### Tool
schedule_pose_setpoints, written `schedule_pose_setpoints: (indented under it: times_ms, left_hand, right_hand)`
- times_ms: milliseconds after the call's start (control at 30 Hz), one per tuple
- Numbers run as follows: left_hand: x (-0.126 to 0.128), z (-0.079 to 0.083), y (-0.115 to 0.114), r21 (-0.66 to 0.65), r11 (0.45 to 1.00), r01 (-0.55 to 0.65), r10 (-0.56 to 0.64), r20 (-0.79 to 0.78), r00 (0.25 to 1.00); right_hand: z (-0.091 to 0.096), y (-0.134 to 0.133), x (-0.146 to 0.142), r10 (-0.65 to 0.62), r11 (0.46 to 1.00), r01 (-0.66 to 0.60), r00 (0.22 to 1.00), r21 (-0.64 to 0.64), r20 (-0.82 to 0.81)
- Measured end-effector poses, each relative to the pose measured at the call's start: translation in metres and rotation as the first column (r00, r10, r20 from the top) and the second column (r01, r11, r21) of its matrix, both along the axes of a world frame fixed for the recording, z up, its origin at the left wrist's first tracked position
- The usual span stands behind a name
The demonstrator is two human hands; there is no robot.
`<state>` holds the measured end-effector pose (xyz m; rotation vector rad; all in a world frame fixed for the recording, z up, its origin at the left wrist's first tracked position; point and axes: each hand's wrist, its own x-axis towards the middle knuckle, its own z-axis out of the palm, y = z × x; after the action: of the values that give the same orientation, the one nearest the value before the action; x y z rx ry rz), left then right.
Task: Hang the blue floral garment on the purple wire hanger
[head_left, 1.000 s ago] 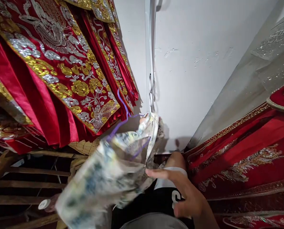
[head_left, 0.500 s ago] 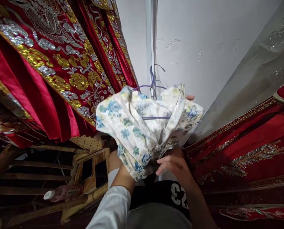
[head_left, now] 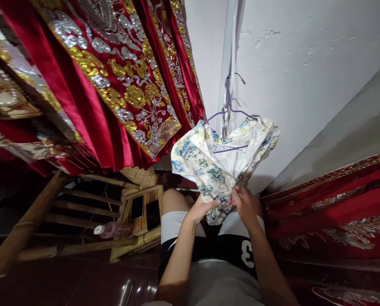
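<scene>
A white short-sleeved shirt [head_left: 205, 170] with blue and yellow flowers hangs on a thin purple hanger [head_left: 230, 111], its neckline spread open in a V. At the shirt's lower left side, my left hand [head_left: 200, 211] holds the cloth, thumb in front and fingers partly hidden behind the fabric. My right hand [head_left: 243, 202] pinches the front edge near the bottom of the V. The shirt's lower hem droops between both hands, above my lap.
Red embroidered hangings [head_left: 135, 97] with gold and silver sequins hang at the left, and more red cloth [head_left: 336, 216] at the right. A bamboo chair [head_left: 90, 208] and a small bamboo stool bear phones [head_left: 153, 215] and a pink bottle [head_left: 113, 230]. A white wall [head_left: 298, 85] stands behind.
My left hand has come out from under the shirt and now grips its lower side. My right hand, earlier loose beside the shirt, has closed on its front edge. The view has shifted left.
</scene>
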<state>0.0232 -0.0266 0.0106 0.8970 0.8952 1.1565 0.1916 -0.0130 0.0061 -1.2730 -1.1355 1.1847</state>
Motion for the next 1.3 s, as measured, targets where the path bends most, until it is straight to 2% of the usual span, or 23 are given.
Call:
schedule_pose_setpoints:
  times_ms: [100,200,233,300,333,367,433,467,500,533,567,600,667,733,900,1033,1167,1233,1300]
  left_hand:
    - [0.006,-0.003,-0.002,0.049,0.999,-0.002,0.002,0.013,1.000]
    - [0.011,-0.007,0.002,0.054,0.998,-0.036,0.034,0.029,0.999]
    - [0.012,-0.010,0.006,0.050,0.995,-0.087,0.086,0.015,0.996]
    - [0.011,-0.017,0.014,0.066,0.957,-0.284,0.288,-0.060,0.956]
    - [0.009,-0.021,0.019,0.100,0.908,-0.406,0.415,-0.109,0.903]
    - [0.008,-0.025,0.022,0.152,0.837,-0.525,0.545,-0.152,0.825]
    - [0.008,-0.033,0.024,0.300,0.667,-0.682,0.744,-0.213,0.634]
    - [0.010,-0.036,0.023,0.388,0.592,-0.707,0.805,-0.232,0.547]
    - [0.013,-0.040,0.020,0.474,0.540,-0.695,0.840,-0.247,0.484]
    - [0.019,-0.042,0.017,0.550,0.531,-0.645,0.843,-0.268,0.466]
    - [0.025,-0.045,0.013,0.606,0.569,-0.556,0.811,-0.301,0.502]
    - [0.032,-0.047,0.010,0.630,0.636,-0.445,0.742,-0.340,0.578]
    - [0.045,-0.049,0.007,0.599,0.761,-0.249,0.556,-0.404,0.727]
    - [0.052,-0.050,0.008,0.552,0.819,-0.159,0.442,-0.429,0.788]
    - [0.046,-0.051,0.015,0.595,0.796,-0.114,0.439,-0.438,0.785]
    - [0.037,-0.058,0.016,0.619,0.782,-0.069,0.440,-0.471,0.765]
    - [0.030,-0.061,0.018,0.626,0.780,0.011,0.413,-0.528,0.741]
    - [0.025,-0.061,0.020,0.617,0.784,0.073,0.387,-0.576,0.720]
    - [0.018,-0.061,0.024,0.601,0.790,0.124,0.364,-0.621,0.694]
  right_hand:
    - [0.005,0.004,-0.003,-0.005,1.000,0.004,0.997,0.009,0.083]
    - [0.011,0.004,-0.006,0.053,0.999,-0.053,0.993,-0.003,0.102]
    - [0.012,0.004,-0.006,0.067,0.998,-0.067,0.995,-0.006,0.072]
    - [0.014,0.003,-0.006,0.069,0.998,-0.069,0.998,0.003,-0.009]
    - [0.014,0.003,-0.006,0.056,0.998,-0.056,0.997,0.011,-0.046]
    - [0.013,0.002,-0.006,0.034,0.999,-0.033,0.997,0.016,-0.076]
    - [0.011,0.000,-0.006,-0.013,1.000,0.014,0.993,0.012,-0.115]
    - [0.010,-0.002,-0.008,-0.030,1.000,0.030,0.991,0.000,-0.132]
    - [0.009,-0.004,-0.009,-0.038,0.999,0.036,0.988,-0.016,-0.149]
    - [0.008,-0.006,-0.011,-0.032,0.999,0.027,0.986,-0.033,-0.163]
    - [0.007,-0.008,-0.013,-0.013,0.999,0.005,0.985,-0.049,-0.171]
    - [0.008,-0.010,-0.015,0.013,0.998,-0.024,0.986,-0.061,-0.167]
    - [0.011,-0.012,-0.019,0.066,0.994,-0.076,0.989,-0.073,-0.133]
    - [0.017,-0.012,-0.020,0.103,0.991,-0.110,0.990,-0.074,-0.098]
    - [0.054,0.013,-0.013,0.054,0.998,-0.056,0.993,-0.019,-0.103]
    - [0.103,0.057,-0.010,0.022,0.995,-0.007,0.990,0.101,-0.143]
    - [0.154,0.094,-0.012,0.071,0.973,-0.017,0.970,0.231,-0.230]
    - [0.172,0.102,-0.013,0.049,0.960,0.024,0.967,0.278,-0.252]
    - [0.180,0.102,-0.015,0.039,0.949,0.047,0.964,0.311,-0.262]
